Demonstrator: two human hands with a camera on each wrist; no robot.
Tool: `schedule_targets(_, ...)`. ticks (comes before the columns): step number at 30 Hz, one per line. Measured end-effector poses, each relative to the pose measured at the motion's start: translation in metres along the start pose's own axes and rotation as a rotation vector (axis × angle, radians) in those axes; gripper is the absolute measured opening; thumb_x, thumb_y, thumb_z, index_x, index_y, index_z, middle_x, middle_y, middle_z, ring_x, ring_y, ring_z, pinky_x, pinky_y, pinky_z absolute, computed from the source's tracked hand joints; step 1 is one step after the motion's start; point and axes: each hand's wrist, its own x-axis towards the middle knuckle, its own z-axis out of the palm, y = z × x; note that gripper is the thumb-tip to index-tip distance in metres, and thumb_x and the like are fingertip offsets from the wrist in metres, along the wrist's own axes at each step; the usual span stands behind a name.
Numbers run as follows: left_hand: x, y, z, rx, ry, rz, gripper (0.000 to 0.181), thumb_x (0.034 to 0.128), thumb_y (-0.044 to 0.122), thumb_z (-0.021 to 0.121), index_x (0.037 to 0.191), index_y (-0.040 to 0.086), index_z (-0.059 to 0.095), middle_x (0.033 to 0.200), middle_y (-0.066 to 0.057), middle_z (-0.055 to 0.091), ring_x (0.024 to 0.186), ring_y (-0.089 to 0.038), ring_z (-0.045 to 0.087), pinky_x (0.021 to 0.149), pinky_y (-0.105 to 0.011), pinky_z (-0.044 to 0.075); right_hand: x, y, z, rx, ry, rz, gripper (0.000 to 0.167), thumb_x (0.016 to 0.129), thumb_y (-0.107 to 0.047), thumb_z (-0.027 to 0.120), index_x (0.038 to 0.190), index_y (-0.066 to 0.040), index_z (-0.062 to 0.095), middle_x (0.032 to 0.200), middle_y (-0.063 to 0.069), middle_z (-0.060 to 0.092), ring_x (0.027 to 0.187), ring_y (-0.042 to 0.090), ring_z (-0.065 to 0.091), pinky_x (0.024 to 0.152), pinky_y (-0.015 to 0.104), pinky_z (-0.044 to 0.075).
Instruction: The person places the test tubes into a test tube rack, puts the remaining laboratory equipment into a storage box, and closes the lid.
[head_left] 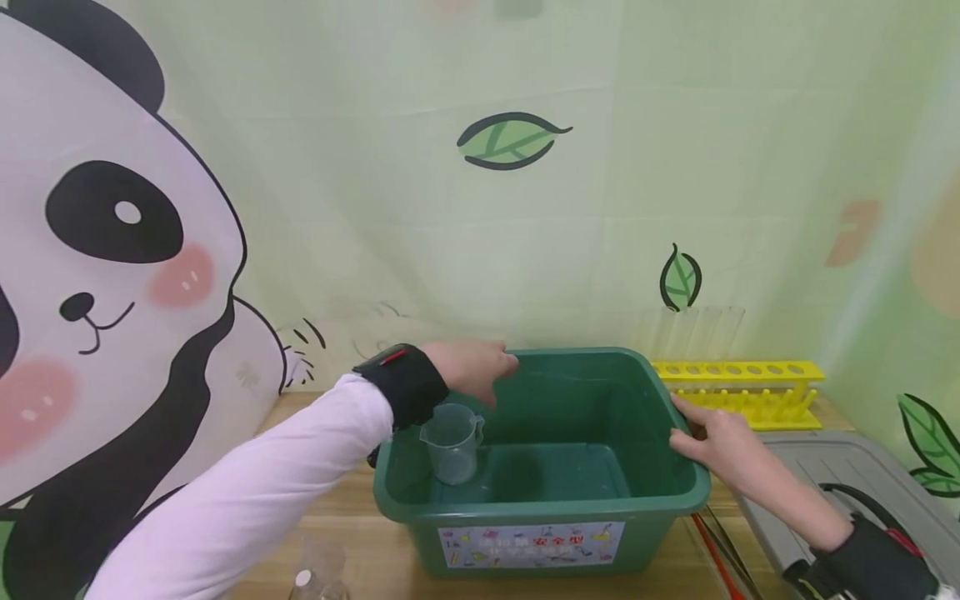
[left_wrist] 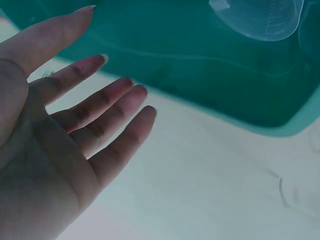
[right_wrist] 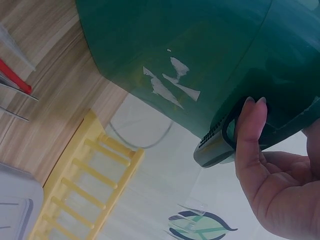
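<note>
A green plastic bin (head_left: 540, 507) with a printed label on its front stands on the wooden table. Inside, at its left end, is a clear measuring cup (head_left: 453, 450) with a handle. My left hand (head_left: 468, 367) hovers over the bin's back left rim; the left wrist view shows its fingers (left_wrist: 122, 145) spread and relaxed, holding nothing. At the bin's right end, my right hand (head_left: 723, 446) grips the rim. The right wrist view shows its fingers (right_wrist: 250, 125) hooked at the dark handle (right_wrist: 212, 147) on the bin's end wall.
A yellow rack (head_left: 738, 371) with clear test tubes stands behind the bin's right end. On the right lies a grey lid (head_left: 813, 458). Red and dark thin tools (head_left: 716, 550) lie beside the bin. Small clear glassware (head_left: 318, 579) stands at the front left.
</note>
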Motion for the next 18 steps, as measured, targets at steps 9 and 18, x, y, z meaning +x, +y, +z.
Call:
schedule_targets(9,-0.036,-0.010,-0.015,-0.104,0.104,-0.017,0.039,0.0823,0.022,0.067,0.115,0.004,0.054,0.110,-0.009,0.051,0.094,-0.018,0.053,0.078,-0.028,0.042,0.000,0.001,0.000,0.022,-0.020,0.018,0.057,0.086,-0.008,0.055,0.132,0.013,0.030,0.085,0.015,0.063,0.053,0.015,0.053,0.043,0.026,0.042)
schedule_targets(18,-0.084,-0.025,-0.019,-0.130,0.218,-0.064,0.031,0.0820,0.018,0.067,0.107,0.003,0.057,0.096,-0.008,0.051,0.081,-0.019,0.051,0.071,-0.030,0.045,-0.001,0.001,0.000,-0.016,-0.011,0.004,0.056,0.086,-0.010,0.055,0.131,0.015,0.032,0.081,0.012,0.063,0.052,0.014,0.051,0.041,0.026,0.038)
